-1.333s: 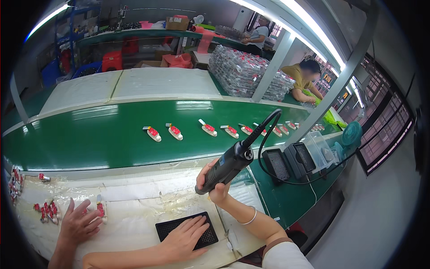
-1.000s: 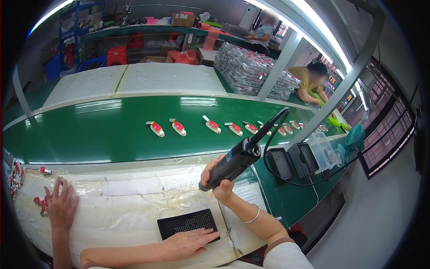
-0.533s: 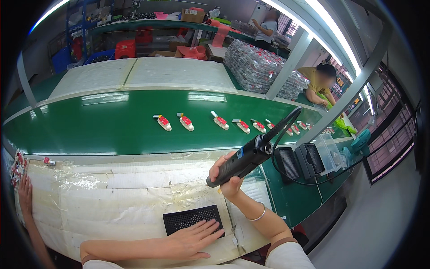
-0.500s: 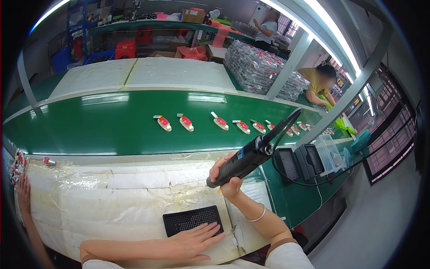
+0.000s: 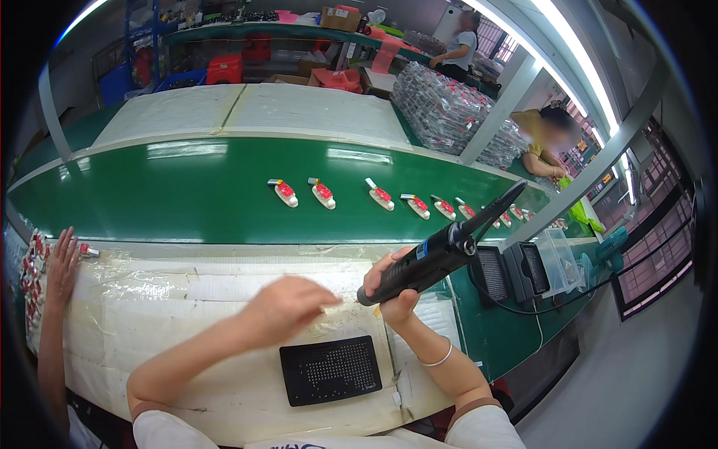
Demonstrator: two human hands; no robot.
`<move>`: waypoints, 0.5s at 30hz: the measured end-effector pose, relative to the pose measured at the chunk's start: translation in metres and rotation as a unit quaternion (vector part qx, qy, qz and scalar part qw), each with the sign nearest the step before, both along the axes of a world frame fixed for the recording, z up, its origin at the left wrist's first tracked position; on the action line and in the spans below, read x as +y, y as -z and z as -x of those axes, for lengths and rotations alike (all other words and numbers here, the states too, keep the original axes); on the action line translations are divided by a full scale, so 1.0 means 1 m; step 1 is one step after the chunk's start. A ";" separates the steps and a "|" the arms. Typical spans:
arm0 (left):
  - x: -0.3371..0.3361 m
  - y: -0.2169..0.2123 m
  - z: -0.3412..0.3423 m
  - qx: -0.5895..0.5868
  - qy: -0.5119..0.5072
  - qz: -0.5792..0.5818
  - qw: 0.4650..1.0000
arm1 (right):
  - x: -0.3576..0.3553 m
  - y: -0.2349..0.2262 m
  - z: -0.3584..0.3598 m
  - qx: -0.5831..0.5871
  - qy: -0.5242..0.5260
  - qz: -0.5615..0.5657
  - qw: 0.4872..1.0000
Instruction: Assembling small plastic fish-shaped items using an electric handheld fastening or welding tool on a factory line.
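Note:
My right hand (image 5: 396,288) is wrapped round a black electric screwdriver (image 5: 419,266), its cable end raised to the upper right and its nose pointing down left. My left hand (image 5: 288,310) is in the air just left of that nose, smeared by motion. Its fingertips look drawn together, and whatever they pinch is too small to make out. Below the hands, a black tray (image 5: 295,378) of small screws in rows of holes lies on the pale covered worktop (image 5: 194,374).
A co-worker's hand (image 5: 61,266) rests by a pile of red-and-white parts (image 5: 34,288) at the left edge. Several red-and-white pieces (image 5: 324,194) line the green belt (image 5: 187,194) ahead. Black boxes (image 5: 527,269) and a clear bin (image 5: 557,262) stand at right.
My left hand has lifted off the screw tray and moved up and left, close to the screwdriver's nose. The right hand keeps its grip. The co-worker's hand has moved onto the parts pile.

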State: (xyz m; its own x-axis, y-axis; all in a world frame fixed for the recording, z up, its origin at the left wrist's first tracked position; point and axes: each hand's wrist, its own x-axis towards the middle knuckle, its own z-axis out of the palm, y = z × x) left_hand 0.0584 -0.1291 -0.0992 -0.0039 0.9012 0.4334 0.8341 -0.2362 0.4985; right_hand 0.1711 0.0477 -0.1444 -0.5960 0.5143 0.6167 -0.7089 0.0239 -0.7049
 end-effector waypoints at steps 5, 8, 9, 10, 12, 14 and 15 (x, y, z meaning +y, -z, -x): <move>0.034 0.022 0.124 0.179 -0.238 -0.052 0.953 | 0.000 -0.008 0.001 0.004 0.014 -0.010 1.000; 0.050 0.036 0.172 0.241 -0.283 -0.017 0.928 | -0.001 -0.014 0.001 -0.043 0.031 -0.053 0.997; 0.057 0.040 0.179 0.239 -0.266 0.012 0.934 | -0.001 -0.014 0.001 -0.042 0.035 -0.056 0.997; 0.063 0.042 0.186 0.237 -0.249 0.040 0.938 | -0.001 -0.013 0.001 -0.045 0.034 -0.053 0.997; 0.076 0.046 0.196 0.233 -0.236 0.068 0.941 | -0.002 -0.011 0.000 -0.046 0.033 -0.054 0.997; 0.086 0.041 0.198 0.230 -0.220 0.094 0.943 | -0.002 -0.011 -0.001 -0.047 0.035 -0.055 0.997; 0.090 0.035 0.196 0.250 -0.205 0.134 0.937 | -0.002 -0.011 -0.002 -0.049 0.037 -0.052 0.997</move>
